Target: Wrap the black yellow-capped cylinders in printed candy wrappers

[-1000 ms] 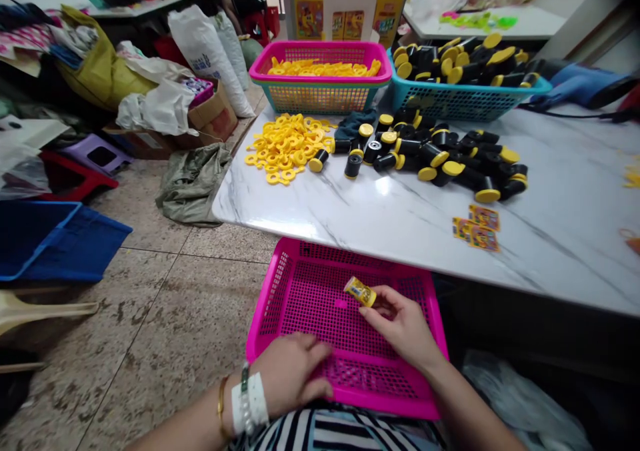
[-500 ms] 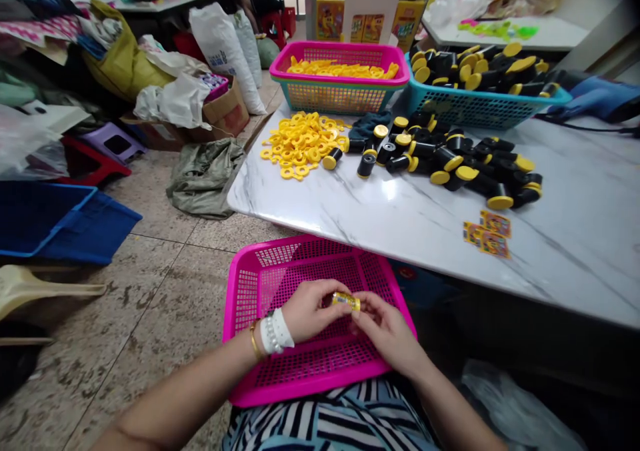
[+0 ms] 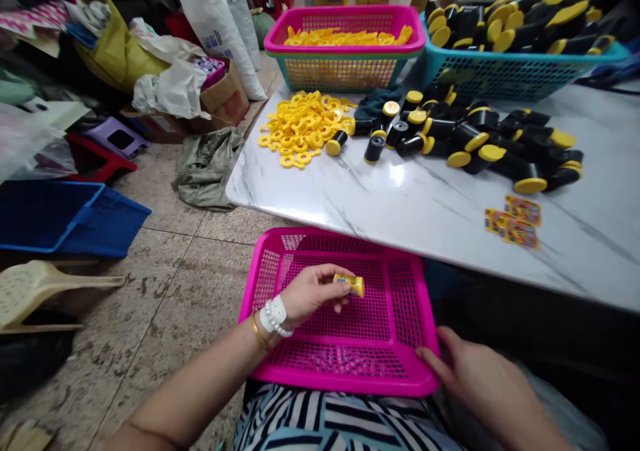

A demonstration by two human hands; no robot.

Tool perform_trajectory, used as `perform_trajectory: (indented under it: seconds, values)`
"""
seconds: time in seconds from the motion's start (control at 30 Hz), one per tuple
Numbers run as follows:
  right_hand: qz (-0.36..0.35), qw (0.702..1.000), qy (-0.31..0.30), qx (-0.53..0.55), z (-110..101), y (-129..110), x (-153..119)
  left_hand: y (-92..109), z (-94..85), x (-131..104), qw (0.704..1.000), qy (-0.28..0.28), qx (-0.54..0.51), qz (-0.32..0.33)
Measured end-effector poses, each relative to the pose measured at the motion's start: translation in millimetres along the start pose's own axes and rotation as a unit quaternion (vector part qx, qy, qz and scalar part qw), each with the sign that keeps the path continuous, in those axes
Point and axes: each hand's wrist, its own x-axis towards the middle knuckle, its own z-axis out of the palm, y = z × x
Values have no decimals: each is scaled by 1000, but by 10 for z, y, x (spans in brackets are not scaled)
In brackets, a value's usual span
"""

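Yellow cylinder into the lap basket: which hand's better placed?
Left, I'd say: the left hand holds the cylinder above the lap basket. The right hand is at the basket's right rim, away from the cylinder.

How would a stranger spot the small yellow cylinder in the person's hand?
Find the glossy white marble-patterned table, then the pink plastic mesh basket by its near edge. Over that basket, the person's left hand holds a small yellow printed cylinder. Unlike the black cylinders with yellow caps lying on the table, it is mostly yellow.
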Motion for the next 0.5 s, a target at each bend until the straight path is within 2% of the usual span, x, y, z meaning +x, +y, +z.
perform_trajectory:
  seconds: [0.1, 0.13, 0.17, 0.23, 0.3, 0.4, 0.5]
  values:
    - [-46, 980, 162, 104, -213, -194, 15, -26, 111, 20, 1000, -2, 22, -5]
    - [-74, 963, 196, 167, -272, -308, 81, -38, 149, 31, 1000, -7, 22, -10]
    - [-110, 945, 205, 232, -312, -432, 166, -51, 184, 42, 1000, -15, 17, -15]
    - [-177, 908, 188, 331, -326, -669, 350, -77, 235, 56, 1000, -19, -1, -20]
    - [-193, 882, 173, 395, -265, -852, 491, -99, 261, 47, 1000, -8, 2, -4]
    - [-102, 842, 116, 517, -133, -1007, 556, -122, 260, -22, 988, 47, 113, 98]
    - [-4, 762, 16, 648, -44, -1060, 523, -140, 215, -100, 934, 76, 279, 212]
